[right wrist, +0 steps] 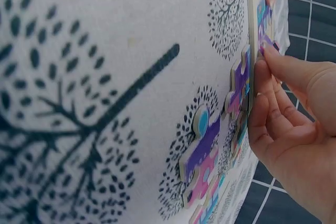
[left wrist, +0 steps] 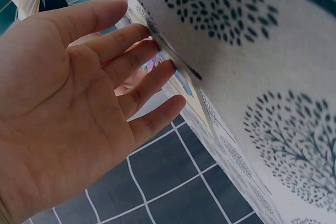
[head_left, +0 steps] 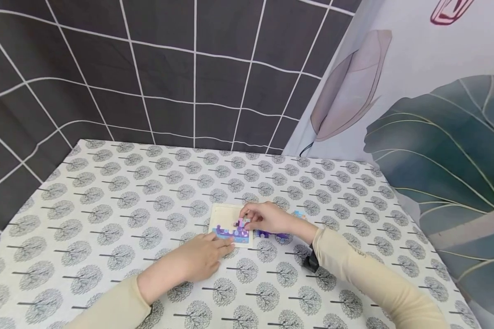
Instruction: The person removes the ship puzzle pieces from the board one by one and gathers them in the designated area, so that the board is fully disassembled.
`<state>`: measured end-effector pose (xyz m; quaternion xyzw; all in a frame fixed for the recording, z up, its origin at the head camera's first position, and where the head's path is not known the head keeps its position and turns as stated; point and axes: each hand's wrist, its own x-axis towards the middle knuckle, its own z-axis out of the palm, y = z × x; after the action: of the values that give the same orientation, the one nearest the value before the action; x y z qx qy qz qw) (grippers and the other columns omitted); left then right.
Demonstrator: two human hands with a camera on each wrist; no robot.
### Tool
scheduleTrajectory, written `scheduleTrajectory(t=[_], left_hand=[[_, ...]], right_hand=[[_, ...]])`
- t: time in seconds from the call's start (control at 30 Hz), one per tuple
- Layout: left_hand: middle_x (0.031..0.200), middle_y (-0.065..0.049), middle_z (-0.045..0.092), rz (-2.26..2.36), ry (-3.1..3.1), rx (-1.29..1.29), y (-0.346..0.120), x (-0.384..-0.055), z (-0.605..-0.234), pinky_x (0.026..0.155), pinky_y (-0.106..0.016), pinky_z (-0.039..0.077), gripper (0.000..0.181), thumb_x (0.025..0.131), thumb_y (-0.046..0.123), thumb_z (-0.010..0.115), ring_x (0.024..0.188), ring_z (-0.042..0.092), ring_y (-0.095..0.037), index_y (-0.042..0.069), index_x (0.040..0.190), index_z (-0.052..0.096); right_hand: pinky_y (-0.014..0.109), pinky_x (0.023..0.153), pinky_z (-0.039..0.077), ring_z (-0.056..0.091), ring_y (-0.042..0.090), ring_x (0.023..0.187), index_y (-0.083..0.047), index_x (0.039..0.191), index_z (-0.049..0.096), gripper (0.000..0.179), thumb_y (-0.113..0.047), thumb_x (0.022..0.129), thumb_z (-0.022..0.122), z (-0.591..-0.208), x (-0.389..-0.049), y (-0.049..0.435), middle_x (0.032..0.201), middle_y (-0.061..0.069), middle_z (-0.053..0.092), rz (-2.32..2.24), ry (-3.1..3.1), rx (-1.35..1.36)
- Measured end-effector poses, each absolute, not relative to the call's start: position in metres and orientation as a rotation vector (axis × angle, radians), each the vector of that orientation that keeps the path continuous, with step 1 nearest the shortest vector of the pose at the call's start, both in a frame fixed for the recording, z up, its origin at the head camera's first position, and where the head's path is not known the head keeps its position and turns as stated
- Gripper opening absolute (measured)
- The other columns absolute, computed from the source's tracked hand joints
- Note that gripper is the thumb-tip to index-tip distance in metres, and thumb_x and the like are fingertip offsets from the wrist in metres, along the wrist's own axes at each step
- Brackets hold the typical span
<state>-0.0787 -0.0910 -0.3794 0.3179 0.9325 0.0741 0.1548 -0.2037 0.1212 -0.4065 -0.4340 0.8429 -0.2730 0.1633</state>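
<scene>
A shallow pale wooden puzzle tray [head_left: 223, 212] lies on the table, its near side filled with joined purple and blue puzzle pieces [head_left: 222, 232]. My left hand [head_left: 199, 258] rests its fingertips at the tray's near edge; in the left wrist view its fingers are extended and slightly spread. Over the right side of the tray, my right hand [head_left: 268, 217] pinches a pink and purple puzzle piece [right wrist: 269, 44] between thumb and fingers. The fingers partly cover that piece, so whether it sits flush cannot be told.
Loose purple puzzle pieces [head_left: 268, 235] lie right of the tray, partly under the right forearm. A light blue loose piece [head_left: 298, 214] is farther back. Several flat pieces [right wrist: 202, 142] show in the right wrist view. A tree-print cloth [head_left: 148, 228] covers the table, with a dark gridded curtain [head_left: 160, 73] behind.
</scene>
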Motion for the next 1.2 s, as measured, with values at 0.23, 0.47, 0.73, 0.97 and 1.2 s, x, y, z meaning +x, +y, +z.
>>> scheduleTrajectory(t=[0.23, 0.47, 0.73, 0.97, 1.2], left_hand=[[0.147, 0.000, 0.039, 0.270, 2.656, 0.888, -0.091, -0.080, -0.379, 0.113, -0.044, 0.027, 0.046, 0.093, 0.022, 0.053, 0.133, 0.035, -0.033, 0.012, 0.137, 0.047], [0.147, 0.001, 0.038, 0.219, 2.654, 0.910, -0.091, -0.081, -0.380, 0.113, -0.043, 0.026, 0.047, 0.093, 0.023, 0.052, 0.133, 0.035, -0.033, 0.013, 0.138, 0.046], [0.147, 0.002, 0.038, 0.239, 2.645, 0.915, -0.093, -0.081, -0.382, 0.113, -0.044, 0.026, 0.047, 0.093, 0.022, 0.052, 0.133, 0.034, -0.036, 0.013, 0.138, 0.046], [0.148, 0.001, 0.037, 0.274, 2.636, 0.927, -0.092, -0.082, -0.381, 0.113, -0.045, 0.026, 0.047, 0.093, 0.021, 0.052, 0.133, 0.033, -0.037, 0.012, 0.138, 0.046], [0.147, 0.000, 0.038, 0.297, 2.628, 0.911, -0.093, -0.083, -0.381, 0.113, -0.046, 0.025, 0.047, 0.092, 0.019, 0.053, 0.134, 0.033, -0.037, 0.011, 0.138, 0.046]], right_hand=[[0.018, 0.064, 0.054, 0.062, 0.005, 0.066, -0.010, 0.113, 0.058, 0.029, -0.006, 0.085, 0.065, -0.410, -0.204, 0.125, 0.089, 0.006, 0.069, -0.839, 2.371, -1.232], [0.022, 0.061, 0.055, 0.063, 0.013, 0.068, -0.008, 0.116, 0.057, 0.030, -0.003, 0.087, 0.061, -0.406, -0.203, 0.136, 0.089, 0.008, 0.068, -0.949, 2.281, -1.172], [0.033, 0.056, 0.057, 0.066, 0.024, 0.067, -0.004, 0.119, 0.054, 0.030, -0.003, 0.089, 0.056, -0.394, -0.205, 0.158, 0.089, 0.014, 0.066, -1.025, 2.252, -1.007], [0.029, 0.066, 0.057, 0.065, 0.021, 0.074, -0.006, 0.116, 0.055, 0.028, -0.003, 0.088, 0.056, -0.391, -0.202, 0.176, 0.088, 0.009, 0.067, -0.972, 2.292, -0.967], [0.027, 0.066, 0.055, 0.063, 0.016, 0.076, -0.012, 0.116, 0.057, 0.027, -0.007, 0.089, 0.057, -0.393, -0.196, 0.193, 0.089, 0.004, 0.065, -0.957, 2.354, -0.856]])
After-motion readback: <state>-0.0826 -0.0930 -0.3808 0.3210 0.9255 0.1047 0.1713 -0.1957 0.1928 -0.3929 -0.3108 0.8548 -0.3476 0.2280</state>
